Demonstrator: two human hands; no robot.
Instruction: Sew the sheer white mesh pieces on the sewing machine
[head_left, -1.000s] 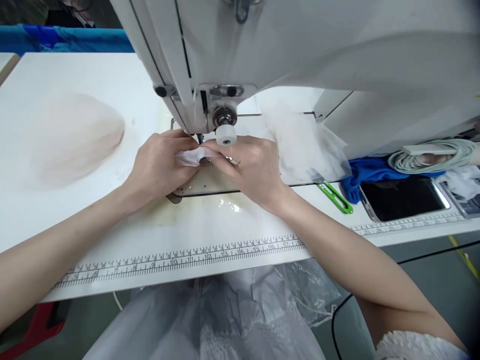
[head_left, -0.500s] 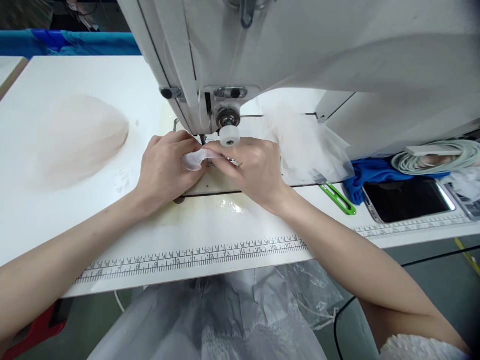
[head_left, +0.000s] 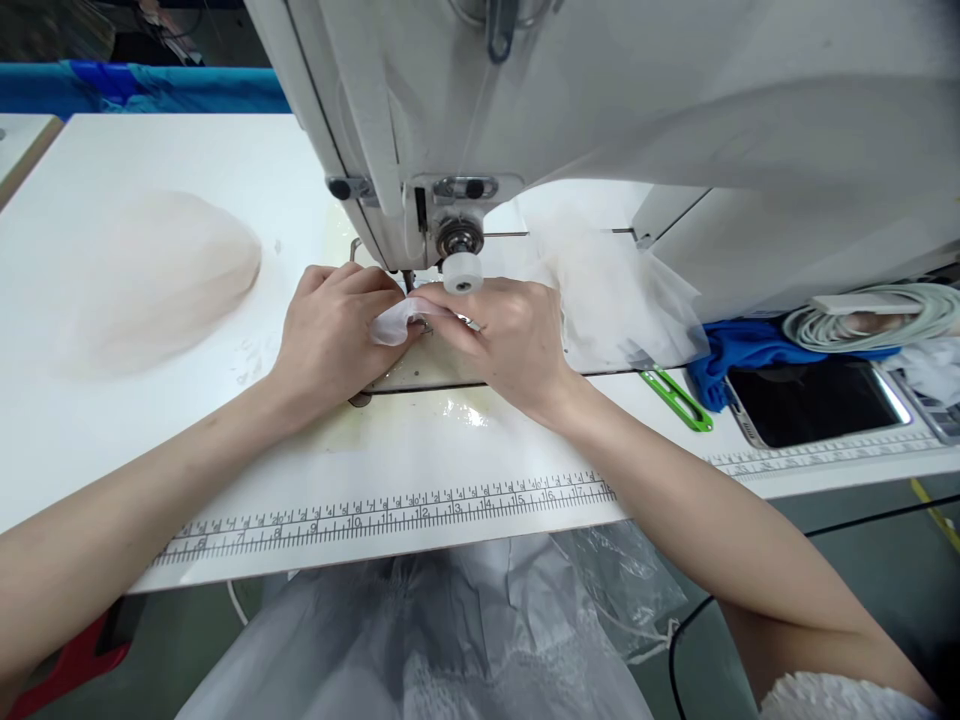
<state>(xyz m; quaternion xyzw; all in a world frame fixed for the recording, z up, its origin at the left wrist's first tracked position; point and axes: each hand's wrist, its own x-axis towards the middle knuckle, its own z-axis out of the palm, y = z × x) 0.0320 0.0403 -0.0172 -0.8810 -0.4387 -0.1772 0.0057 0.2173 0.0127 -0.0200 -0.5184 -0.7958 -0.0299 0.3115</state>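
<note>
A small piece of sheer white fabric [head_left: 391, 325] is pinched between my two hands, just in front of the needle area of a white sewing machine [head_left: 600, 110]. My left hand [head_left: 337, 325] is closed on its left side, fingers curled by the presser foot [head_left: 407, 281]. From the right, my right hand [head_left: 510, 335] grips the other end between thumb and fingers. Both hands rest low over the machine bed [head_left: 442, 374]. The fingertips and part of the fabric are hidden behind the hands and machine head.
Sheer pale fabric pieces lie left [head_left: 165, 280] and right [head_left: 615, 290] of the hands. Green-handled thread snips [head_left: 679, 400], a phone [head_left: 817, 400], blue cloth [head_left: 716, 355] and a coiled cord [head_left: 870, 315] sit at the right. A printed ruler [head_left: 420, 515] runs along the table's front edge.
The fabric and the left thumb have shifted very slightly right. Both hands keep their grip, and the whole view has moved a little.
</note>
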